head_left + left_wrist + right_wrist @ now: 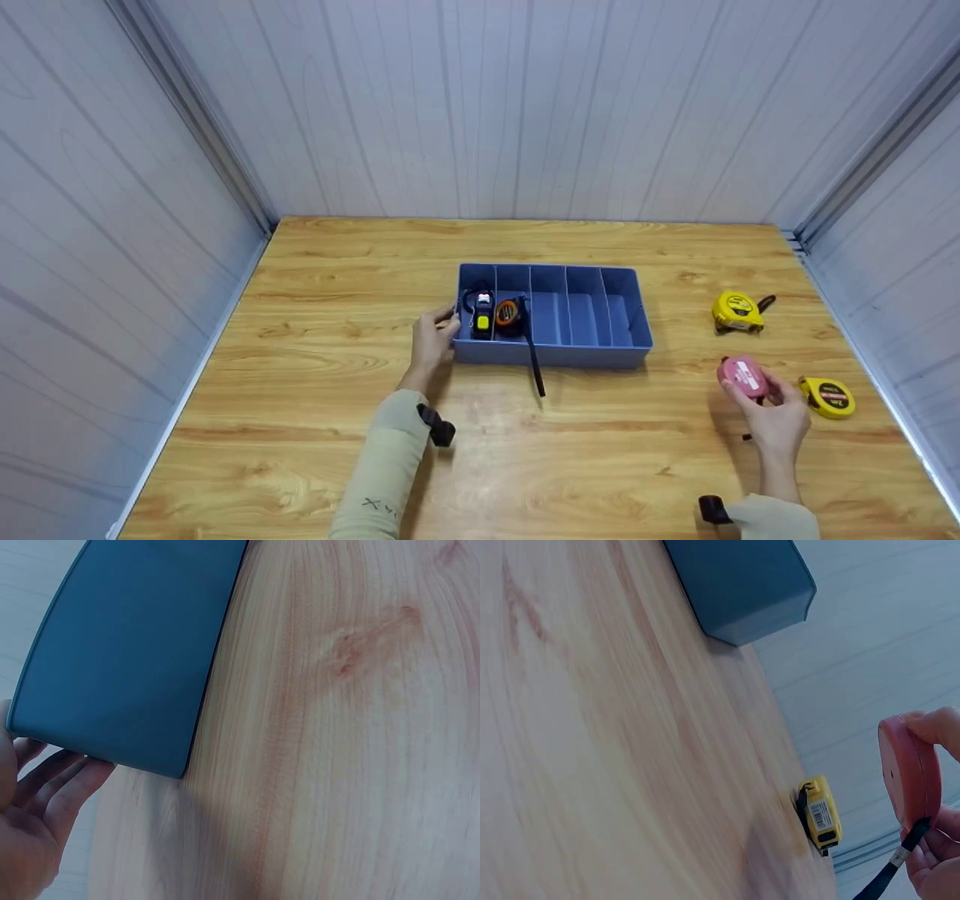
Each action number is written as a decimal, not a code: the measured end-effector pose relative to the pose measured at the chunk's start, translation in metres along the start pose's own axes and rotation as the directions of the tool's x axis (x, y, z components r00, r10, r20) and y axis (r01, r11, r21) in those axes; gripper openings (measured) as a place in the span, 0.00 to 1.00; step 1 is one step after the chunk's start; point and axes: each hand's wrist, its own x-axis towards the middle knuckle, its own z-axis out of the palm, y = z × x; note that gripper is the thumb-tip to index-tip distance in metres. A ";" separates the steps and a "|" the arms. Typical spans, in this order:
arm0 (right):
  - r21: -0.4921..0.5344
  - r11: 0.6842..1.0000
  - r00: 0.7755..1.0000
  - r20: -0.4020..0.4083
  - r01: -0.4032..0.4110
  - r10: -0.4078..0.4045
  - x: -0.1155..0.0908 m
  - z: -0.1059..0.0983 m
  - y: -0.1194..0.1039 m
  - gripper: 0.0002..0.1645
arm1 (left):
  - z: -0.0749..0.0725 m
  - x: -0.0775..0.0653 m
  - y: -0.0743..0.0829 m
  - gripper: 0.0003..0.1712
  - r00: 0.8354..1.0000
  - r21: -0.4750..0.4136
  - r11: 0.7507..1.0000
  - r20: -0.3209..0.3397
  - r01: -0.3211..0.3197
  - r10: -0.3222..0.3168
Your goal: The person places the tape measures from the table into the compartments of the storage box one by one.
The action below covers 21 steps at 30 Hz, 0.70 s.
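A blue divided box (551, 356) stands mid-table. My left hand (433, 339) grips its left end, thumb at the rim and fingers against the outer end wall (97, 754). The leftmost compartment holds a black tape measure (482, 315) with a yellow patch. Beside it, in the second compartment, lies an orange-and-black tape measure (508, 316), its black strap hanging over the front wall. To the right of the box, my right hand (780, 424) holds a pink tape measure (742, 376) above the table between thumb and fingers; a black strap (889, 870) dangles from it.
Two yellow tape measures lie on the wooden table (300, 420) at the right: one (738, 312) behind the pink one, the other (829, 397) just right of my right hand. Pale panel walls (480, 112) enclose the table at the back and both sides.
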 end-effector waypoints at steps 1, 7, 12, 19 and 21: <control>-0.001 1.000 1.000 -0.004 0.017 -0.017 -0.001 0.002 -0.001 0.43 | 0.000 0.000 0.000 0.19 1.000 0.001 1.000 0.003 0.004 -0.004; 0.001 0.994 0.994 -0.015 0.111 -0.111 -0.005 0.010 -0.006 0.39 | -0.001 -0.001 0.001 0.19 1.000 0.033 0.999 0.005 0.021 -0.022; 0.003 0.990 0.990 0.013 0.140 -0.141 -0.008 0.017 -0.008 0.39 | 0.000 -0.001 0.001 0.18 1.000 0.010 1.000 -0.001 0.018 -0.018; 0.054 0.985 0.985 0.061 0.161 -0.164 -0.019 0.021 -0.028 0.38 | 0.001 0.000 -0.001 0.18 1.000 0.015 1.000 -0.017 -0.020 0.020; 0.063 0.986 0.984 0.072 0.156 -0.160 -0.021 0.024 -0.031 0.39 | 0.001 0.000 -0.001 0.18 1.000 0.012 1.000 -0.017 -0.024 0.024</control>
